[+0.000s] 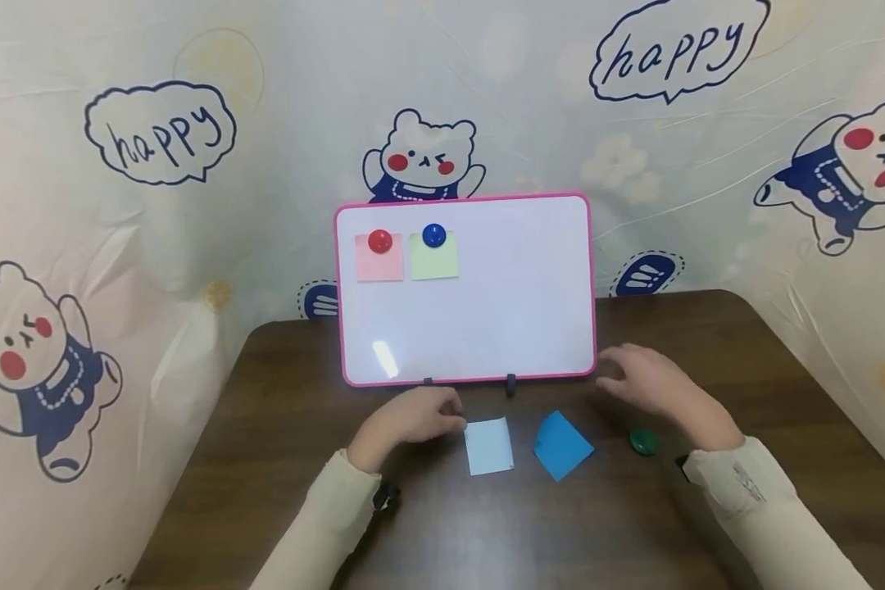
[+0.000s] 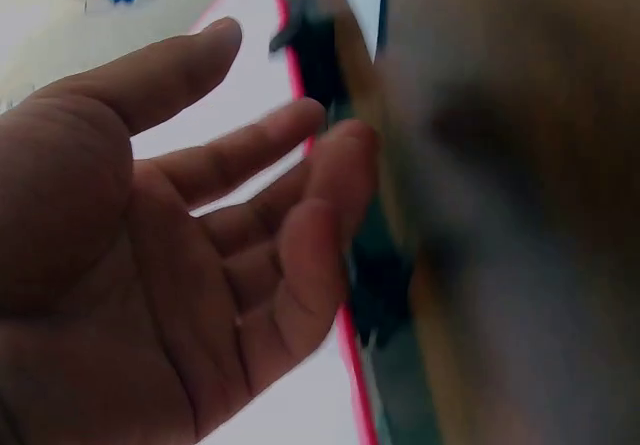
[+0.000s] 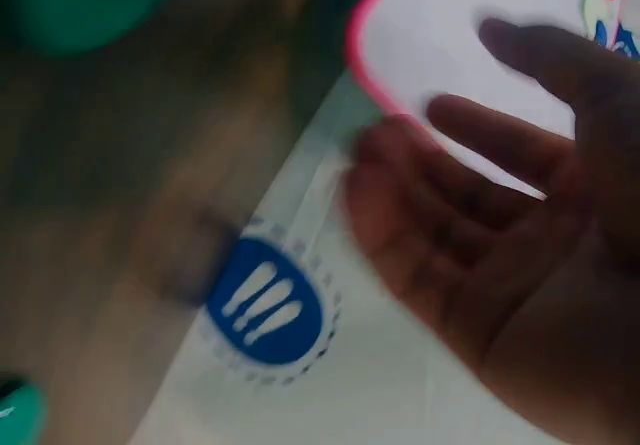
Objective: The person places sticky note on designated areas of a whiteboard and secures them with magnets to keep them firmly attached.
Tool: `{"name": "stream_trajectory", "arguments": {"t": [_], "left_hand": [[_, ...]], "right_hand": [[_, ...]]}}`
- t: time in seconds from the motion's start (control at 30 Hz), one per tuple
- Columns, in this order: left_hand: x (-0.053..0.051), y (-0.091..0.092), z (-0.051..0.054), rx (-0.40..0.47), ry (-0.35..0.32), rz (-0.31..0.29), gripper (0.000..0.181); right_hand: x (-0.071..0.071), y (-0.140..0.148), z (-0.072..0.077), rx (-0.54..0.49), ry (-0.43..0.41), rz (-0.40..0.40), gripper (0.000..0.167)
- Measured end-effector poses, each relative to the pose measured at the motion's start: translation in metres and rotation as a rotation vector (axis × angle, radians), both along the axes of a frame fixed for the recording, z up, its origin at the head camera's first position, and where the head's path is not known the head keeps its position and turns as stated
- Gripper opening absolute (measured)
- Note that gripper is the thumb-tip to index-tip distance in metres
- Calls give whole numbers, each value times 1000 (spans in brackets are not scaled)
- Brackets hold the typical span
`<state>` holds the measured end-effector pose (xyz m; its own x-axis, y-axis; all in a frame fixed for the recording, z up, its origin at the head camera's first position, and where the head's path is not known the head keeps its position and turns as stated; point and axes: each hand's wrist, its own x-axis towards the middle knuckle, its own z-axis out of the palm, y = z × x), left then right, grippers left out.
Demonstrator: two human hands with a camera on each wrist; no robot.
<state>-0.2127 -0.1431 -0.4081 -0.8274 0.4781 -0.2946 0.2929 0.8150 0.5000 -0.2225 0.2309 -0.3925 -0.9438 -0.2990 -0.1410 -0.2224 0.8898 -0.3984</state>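
Observation:
My left hand (image 1: 422, 415) hovers just left of a pale blue note (image 1: 489, 447), fingers loosely bent; the left wrist view shows the hand (image 2: 190, 235) holding nothing. To the right, my right hand (image 1: 649, 378) is near the lower right corner of a pink-framed whiteboard (image 1: 516, 311), above and left of a green magnet (image 1: 643, 442). Its relaxed fingers hold nothing in the right wrist view, where the hand (image 3: 490, 205) is slightly blurred. A bright blue note (image 1: 563, 446) lies turned like a diamond between the hands.
On the board, a red magnet (image 1: 379, 241) sits on a pink note (image 1: 379, 266) and a blue magnet (image 1: 433, 235) on a green note (image 1: 434, 262). Dark stand feet (image 1: 511, 385) hold the board on the brown table (image 1: 280, 459). A printed cloth (image 1: 265, 205) hangs behind.

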Motion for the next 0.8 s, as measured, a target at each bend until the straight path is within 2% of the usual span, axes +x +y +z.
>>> {"name": "stream_trajectory", "arguments": {"t": [0.1,0.2,0.27,0.37,0.43,0.6,0.8], "left_hand": [[8,12,-8,-41,6,-28,30],[12,20,-13,-59,14,-39,28],[13,22,-15,-69,13,-37,24],[15,25,-16,-82,1,-24,21],[18,27,-16,-98,-1,-4,23],[28,37,-18,-160,42,61,42],[32,53,-19,-165,84,53,39]], "right_hand": [[16,20,-10,65,-78,-9,70],[30,33,-18,87,-121,-18,84],[38,37,-23,90,-135,-8,85],[47,37,-31,70,-139,20,78],[51,34,-36,51,-123,37,63],[57,28,-41,8,-72,67,33],[60,30,-42,12,-51,54,30]]}}
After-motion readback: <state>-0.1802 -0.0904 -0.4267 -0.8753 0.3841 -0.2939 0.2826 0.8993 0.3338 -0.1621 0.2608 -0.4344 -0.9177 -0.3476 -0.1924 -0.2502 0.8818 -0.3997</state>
